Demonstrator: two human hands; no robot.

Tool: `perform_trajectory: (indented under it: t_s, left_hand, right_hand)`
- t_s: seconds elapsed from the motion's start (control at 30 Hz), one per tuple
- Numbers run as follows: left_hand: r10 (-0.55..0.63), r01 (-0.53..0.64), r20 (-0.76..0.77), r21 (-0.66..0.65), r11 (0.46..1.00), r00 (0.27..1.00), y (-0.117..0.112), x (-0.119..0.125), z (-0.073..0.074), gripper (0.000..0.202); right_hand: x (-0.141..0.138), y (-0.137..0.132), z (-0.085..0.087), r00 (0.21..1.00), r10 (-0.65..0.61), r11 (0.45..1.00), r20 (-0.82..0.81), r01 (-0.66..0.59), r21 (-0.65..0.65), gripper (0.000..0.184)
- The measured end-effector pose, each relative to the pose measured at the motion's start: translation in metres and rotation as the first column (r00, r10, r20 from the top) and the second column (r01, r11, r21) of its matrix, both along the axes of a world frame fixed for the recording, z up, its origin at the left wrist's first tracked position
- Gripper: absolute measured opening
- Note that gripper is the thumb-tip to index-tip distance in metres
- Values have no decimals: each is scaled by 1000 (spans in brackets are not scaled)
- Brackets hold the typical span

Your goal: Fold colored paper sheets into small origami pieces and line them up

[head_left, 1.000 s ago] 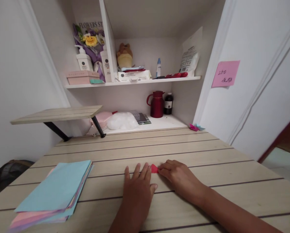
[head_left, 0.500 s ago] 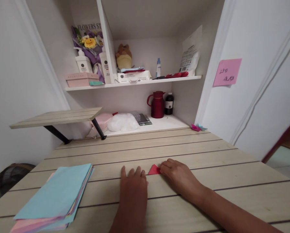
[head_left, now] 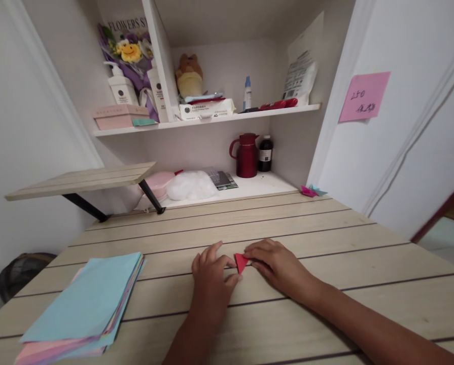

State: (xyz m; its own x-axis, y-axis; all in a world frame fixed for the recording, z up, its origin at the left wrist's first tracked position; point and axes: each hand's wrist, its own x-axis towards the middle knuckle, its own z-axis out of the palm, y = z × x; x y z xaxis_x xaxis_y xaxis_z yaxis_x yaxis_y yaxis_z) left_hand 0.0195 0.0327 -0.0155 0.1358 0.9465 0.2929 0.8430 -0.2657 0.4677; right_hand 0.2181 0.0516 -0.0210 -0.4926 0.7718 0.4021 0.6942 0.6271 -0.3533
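Observation:
A small folded red paper (head_left: 241,262) lies on the pale wooden table (head_left: 325,284), in front of me at the middle. My left hand (head_left: 210,281) pinches its left corner between thumb and forefinger. My right hand (head_left: 278,264) rests on the table at the paper's right side, its fingertips pressing on the fold and covering part of it. Most of the red paper is hidden under the two hands.
A stack of coloured paper sheets (head_left: 88,299), light blue on top, lies at the front left. Small folded paper pieces (head_left: 311,191) sit at the table's far right. A raised wooden shelf (head_left: 82,178) stands at the back left, with a red jug (head_left: 245,155) behind.
My left hand has gone from lying flat on the table to pinching the red paper's corner. The red piece now shows as a small triangle pointing down. My view has tilted down a little.

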Motion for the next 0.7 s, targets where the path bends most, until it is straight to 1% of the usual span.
perform_trajectory:
  t_s: [0.07,0.13,0.23,0.3,0.4,0.5,0.57,0.6,0.63,0.7]
  left_hand:
    - [-2,1,7,38,999,1000,1,2,-1,14]
    - [8,-10,39,49,999,999,3,3,-1,13]
    - [20,-17,122,-19,1000,992,4,4,2,13]
    - [-4,15,172,-67,998,985,5,4,5,16]
    - [-52,69,205,-79,994,977,5,4,7,22]
    - [-67,86,220,-78,993,973,4,4,6,25]
    - [-81,101,273,-60,993,959,5,4,3,24]
    - [-88,107,323,-42,993,942,6,4,2,23]
    - [-93,108,387,-17,994,918,6,4,1,22]
    - [-86,88,536,21,996,840,8,5,0,22]
  right_hand:
    - [1,-1,0,1000,6,1000,24,-6,-4,23]
    - [0,-2,2,999,0,1000,42,1,-16,25]
    - [-3,-3,5,998,-12,999,61,14,-29,38]
    - [-6,-4,7,997,-17,999,70,20,-35,41]
    - [-11,-3,8,997,-43,999,71,45,-26,33]
    - [-15,-2,8,997,-60,998,55,60,0,22]
    - [-16,-2,8,997,-69,998,24,69,0,17]
    - [-16,-3,8,997,-76,997,-9,76,-13,15]
    - [-17,-3,9,995,-82,996,-61,80,-40,16]
    - [-19,-5,11,971,-90,988,-221,58,-145,18]
